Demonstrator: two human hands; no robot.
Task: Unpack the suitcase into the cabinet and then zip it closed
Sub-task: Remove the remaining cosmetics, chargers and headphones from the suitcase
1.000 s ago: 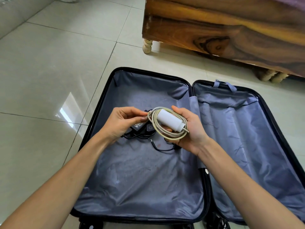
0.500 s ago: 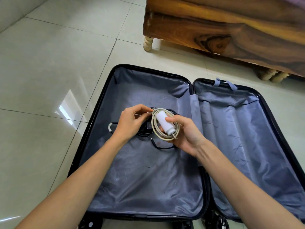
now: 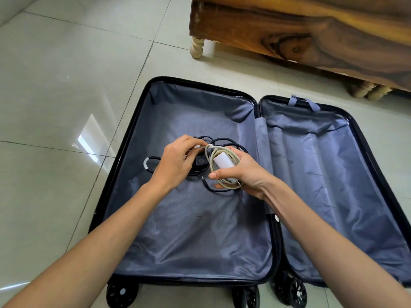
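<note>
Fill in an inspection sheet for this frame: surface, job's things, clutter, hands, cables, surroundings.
Surface: pale glossy floor tiles; the suitcase lies flat on them.
Job's things: black hard-shell suitcase with grey-blue fabric lining, both halves open; white plug-in charger wrapped in its off-white cable; black adapter lying on the lining under the hands.
Clutter: nothing seen.
Hands: right hand holds the charger and its coil above the lining; left hand pinches the coil's loose end.
Cables: off-white cable coiled in hand; black cable loose on the lining.
Surroundings: brown wooden furniture on turned legs, beyond the suitcase.
</note>
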